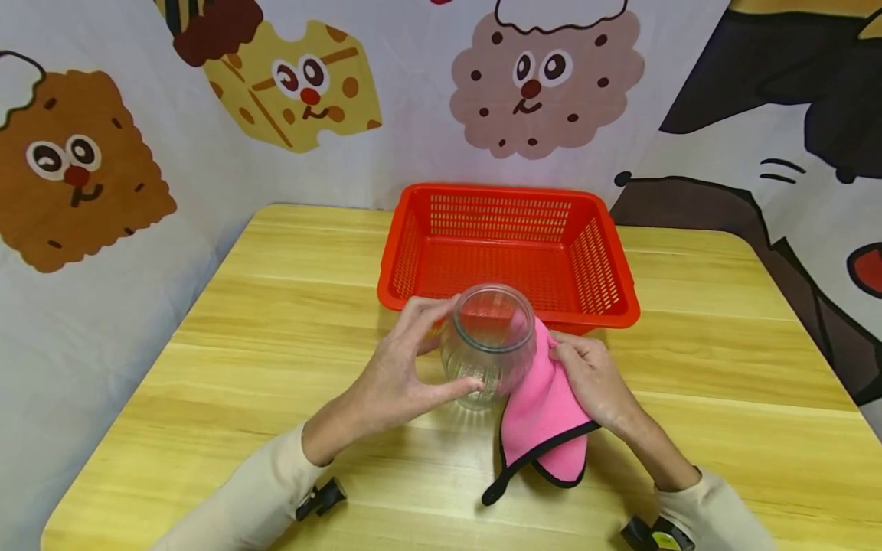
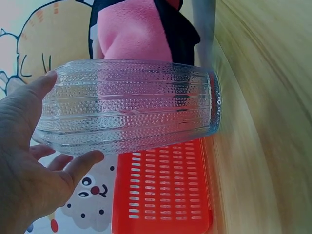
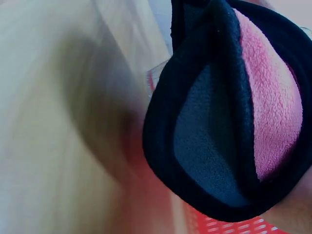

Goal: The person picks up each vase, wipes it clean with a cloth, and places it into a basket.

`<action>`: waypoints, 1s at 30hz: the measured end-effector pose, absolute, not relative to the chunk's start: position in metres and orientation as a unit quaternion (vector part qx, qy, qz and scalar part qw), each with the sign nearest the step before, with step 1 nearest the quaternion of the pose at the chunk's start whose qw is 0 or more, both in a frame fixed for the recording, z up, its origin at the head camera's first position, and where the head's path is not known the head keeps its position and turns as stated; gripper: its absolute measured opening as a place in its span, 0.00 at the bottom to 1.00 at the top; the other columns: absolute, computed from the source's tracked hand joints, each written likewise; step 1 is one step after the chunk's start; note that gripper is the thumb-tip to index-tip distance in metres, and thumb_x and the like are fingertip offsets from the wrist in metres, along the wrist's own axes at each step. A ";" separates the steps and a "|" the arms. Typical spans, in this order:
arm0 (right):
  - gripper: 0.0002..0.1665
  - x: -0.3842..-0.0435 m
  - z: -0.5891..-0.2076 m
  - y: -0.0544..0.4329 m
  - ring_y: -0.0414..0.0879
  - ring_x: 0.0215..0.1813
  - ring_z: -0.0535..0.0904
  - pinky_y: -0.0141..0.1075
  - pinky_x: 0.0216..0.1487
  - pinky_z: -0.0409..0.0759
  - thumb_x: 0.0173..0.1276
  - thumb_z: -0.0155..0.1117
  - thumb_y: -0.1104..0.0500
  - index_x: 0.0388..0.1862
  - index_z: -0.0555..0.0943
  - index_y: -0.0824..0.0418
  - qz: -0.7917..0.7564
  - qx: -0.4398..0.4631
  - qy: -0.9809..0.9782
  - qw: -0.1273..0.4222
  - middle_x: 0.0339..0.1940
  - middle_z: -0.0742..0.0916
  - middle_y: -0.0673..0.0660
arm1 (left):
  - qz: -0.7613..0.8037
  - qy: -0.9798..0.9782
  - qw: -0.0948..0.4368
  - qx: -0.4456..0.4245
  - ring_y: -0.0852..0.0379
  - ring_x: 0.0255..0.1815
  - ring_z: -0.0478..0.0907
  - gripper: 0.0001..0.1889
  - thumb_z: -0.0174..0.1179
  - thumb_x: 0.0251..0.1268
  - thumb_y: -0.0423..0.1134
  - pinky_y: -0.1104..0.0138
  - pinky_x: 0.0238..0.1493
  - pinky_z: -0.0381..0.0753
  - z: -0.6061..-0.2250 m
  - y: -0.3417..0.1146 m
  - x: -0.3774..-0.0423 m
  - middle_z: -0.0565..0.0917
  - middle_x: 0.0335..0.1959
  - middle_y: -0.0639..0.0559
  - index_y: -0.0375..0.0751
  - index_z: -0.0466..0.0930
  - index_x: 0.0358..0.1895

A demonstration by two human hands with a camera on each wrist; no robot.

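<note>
A clear glass jar (image 1: 482, 367) with a wide round mouth stands upright in front of me, my left hand (image 1: 393, 375) gripping its left side between thumb and fingers. Ribs and small raised dots cover the jar's wall (image 2: 146, 107) in the left wrist view. My right hand (image 1: 594, 375) holds a pink cloth (image 1: 540, 417) with black edging and a hanging loop, pressed against the jar's right side. Folded over, the cloth (image 3: 275, 97) shows a dark grey underside in the right wrist view. It hides most of the right fingers there.
Just behind the jar sits a red plastic basket (image 1: 496, 252) with slotted walls, its front rim close to both hands. All of this is on a light wood table (image 1: 262, 360). A white curtain with cartoon prints (image 1: 413, 99) hangs behind the table.
</note>
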State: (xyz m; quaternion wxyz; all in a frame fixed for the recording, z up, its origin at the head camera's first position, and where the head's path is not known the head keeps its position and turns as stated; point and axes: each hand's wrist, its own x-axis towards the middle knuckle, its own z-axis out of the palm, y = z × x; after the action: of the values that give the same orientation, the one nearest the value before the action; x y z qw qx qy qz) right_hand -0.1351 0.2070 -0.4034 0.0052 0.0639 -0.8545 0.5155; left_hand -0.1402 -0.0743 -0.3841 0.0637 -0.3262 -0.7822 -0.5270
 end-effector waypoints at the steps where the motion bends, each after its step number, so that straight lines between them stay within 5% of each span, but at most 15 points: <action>1: 0.24 -0.135 -0.406 0.208 0.29 0.44 0.78 0.21 0.47 0.76 0.77 0.49 0.65 0.65 0.83 0.68 0.517 0.065 -0.853 0.000 0.52 0.90 0.63 | -0.525 -0.785 0.063 -0.324 0.48 0.73 0.72 0.50 0.83 0.52 0.36 0.60 0.61 0.86 -0.384 -0.074 -0.140 0.71 0.66 0.44 0.46 0.65 0.79; 9: 0.22 -0.134 -0.416 0.209 0.33 0.40 0.76 0.25 0.42 0.74 0.77 0.49 0.65 0.59 0.87 0.64 0.510 0.071 -0.857 -0.016 0.39 0.88 0.55 | -0.516 -0.790 0.061 -0.325 0.47 0.73 0.71 0.50 0.82 0.54 0.36 0.58 0.62 0.86 -0.386 -0.074 -0.140 0.66 0.67 0.44 0.46 0.63 0.81; 19: 0.17 -0.132 -0.429 0.202 0.37 0.30 0.74 0.29 0.33 0.73 0.78 0.48 0.62 0.36 0.85 0.60 0.501 0.065 -0.860 -0.066 0.24 0.79 0.49 | -0.540 -0.770 0.042 -0.338 0.47 0.76 0.68 0.47 0.80 0.56 0.33 0.57 0.64 0.84 -0.385 -0.077 -0.143 0.66 0.71 0.46 0.46 0.63 0.78; 25: 0.17 -0.130 -0.430 0.203 0.38 0.33 0.74 0.29 0.35 0.74 0.81 0.49 0.60 0.47 0.88 0.58 0.470 0.085 -0.876 -0.070 0.27 0.80 0.50 | -0.528 -0.775 0.042 -0.346 0.44 0.76 0.68 0.45 0.78 0.58 0.31 0.55 0.64 0.85 -0.384 -0.078 -0.143 0.66 0.71 0.43 0.41 0.63 0.77; 30: 0.20 -0.123 -0.423 0.203 0.40 0.42 0.80 0.29 0.47 0.78 0.80 0.52 0.61 0.62 0.85 0.59 0.441 0.092 -0.893 -0.017 0.43 0.90 0.54 | -0.509 -0.788 0.018 -0.345 0.46 0.79 0.65 0.45 0.73 0.65 0.33 0.51 0.73 0.78 -0.382 -0.079 -0.141 0.62 0.75 0.44 0.44 0.57 0.81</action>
State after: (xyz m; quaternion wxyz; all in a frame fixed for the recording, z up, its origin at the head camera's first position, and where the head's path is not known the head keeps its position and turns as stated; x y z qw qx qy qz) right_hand -0.1228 0.2030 -0.4232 -0.0172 0.0916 -0.8926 0.4412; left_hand -0.1408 -0.0787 -0.3816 0.0184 -0.3455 -0.7883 -0.5089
